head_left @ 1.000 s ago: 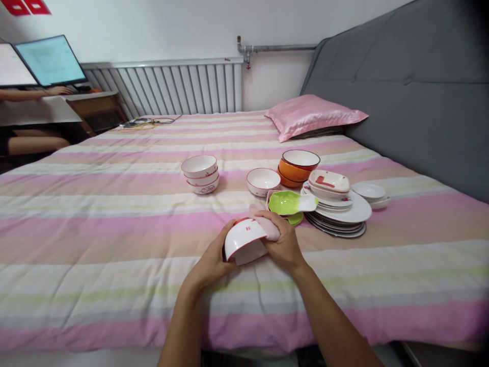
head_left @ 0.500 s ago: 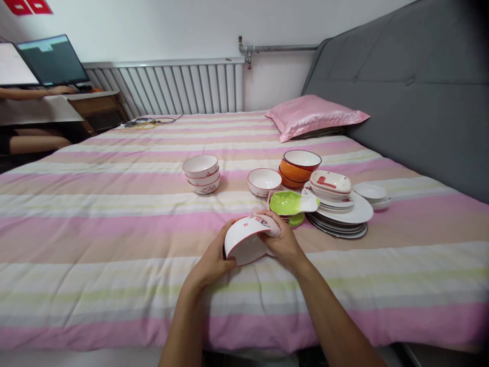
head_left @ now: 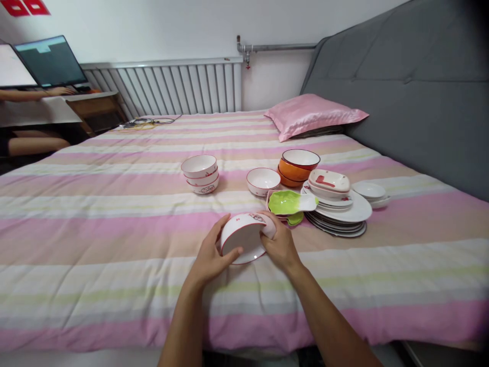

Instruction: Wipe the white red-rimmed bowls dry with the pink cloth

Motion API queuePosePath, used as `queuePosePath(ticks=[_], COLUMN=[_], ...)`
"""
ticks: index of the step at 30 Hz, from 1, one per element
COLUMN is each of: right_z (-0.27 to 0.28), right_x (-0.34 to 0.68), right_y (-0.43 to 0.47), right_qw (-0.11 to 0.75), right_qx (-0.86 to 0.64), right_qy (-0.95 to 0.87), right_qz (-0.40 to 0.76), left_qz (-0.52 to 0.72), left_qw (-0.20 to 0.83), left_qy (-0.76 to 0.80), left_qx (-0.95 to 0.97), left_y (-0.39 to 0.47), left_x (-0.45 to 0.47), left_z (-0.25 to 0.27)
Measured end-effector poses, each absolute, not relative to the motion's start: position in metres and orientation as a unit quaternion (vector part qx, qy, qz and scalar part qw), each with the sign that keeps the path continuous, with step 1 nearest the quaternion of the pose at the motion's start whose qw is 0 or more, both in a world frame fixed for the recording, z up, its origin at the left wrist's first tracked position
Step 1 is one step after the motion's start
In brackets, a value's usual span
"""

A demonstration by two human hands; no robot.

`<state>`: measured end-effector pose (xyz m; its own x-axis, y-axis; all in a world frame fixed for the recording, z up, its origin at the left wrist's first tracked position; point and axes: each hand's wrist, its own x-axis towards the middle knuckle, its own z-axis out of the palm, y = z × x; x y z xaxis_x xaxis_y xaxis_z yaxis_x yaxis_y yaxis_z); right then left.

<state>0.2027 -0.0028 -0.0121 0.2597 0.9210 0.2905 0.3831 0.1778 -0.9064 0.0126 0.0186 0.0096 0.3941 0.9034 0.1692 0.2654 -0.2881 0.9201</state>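
Note:
A white bowl (head_left: 244, 239) with a red rim and a printed pattern is tilted on its side between my hands, its hollow facing me. My left hand (head_left: 214, 255) grips its left side, thumb over the rim and fingers behind. On the right side my right hand (head_left: 279, 239) clasps it, with the thumb inside. Just beyond stand a stack of similar white bowls (head_left: 199, 174) and a single white bowl (head_left: 263, 181). A green and white leaf-shaped dish (head_left: 286, 203) lies on other dishes close to my right hand.
Orange bowls (head_left: 296, 169) are stacked behind a pile of plates (head_left: 357, 208) topped by rectangular dishes (head_left: 329, 180). Small white dishes (head_left: 370, 190) sit farther right. A pink pillow (head_left: 315, 114) and cables (head_left: 148, 122) lie on the striped bed (head_left: 114, 229). Another person's arm (head_left: 30, 95) rests at a desk.
The held bowl has shifted slightly left and turned, showing more of its inside. My left thumb has moved up across the rim. The other dishes stay put.

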Motion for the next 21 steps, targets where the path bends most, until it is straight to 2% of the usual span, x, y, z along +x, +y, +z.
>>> queuePosePath(ticks=[6, 14, 21], right_z=[-0.009, -0.003, -0.003], right_x=[0.202, 0.193, 0.190], right_y=[-0.006, -0.016, -0.017], right_qw=[0.514, 0.487, 0.494], right_qx=[-0.551, -0.495, -0.467], right_qy=[-0.624, -0.705, -0.720], right_qz=[0.210, 0.142, 0.139], left_qz=[0.384, 0.417, 0.396], left_qw=[0.420, 0.451, 0.471], left_qy=[0.449, 0.416, 0.405], left_qx=[0.689, 0.670, 0.676], left_y=[0.016, 0.017, 0.017], left_x=[0.015, 0.003, -0.001], left_z=[0.020, 0.024, 0.030])
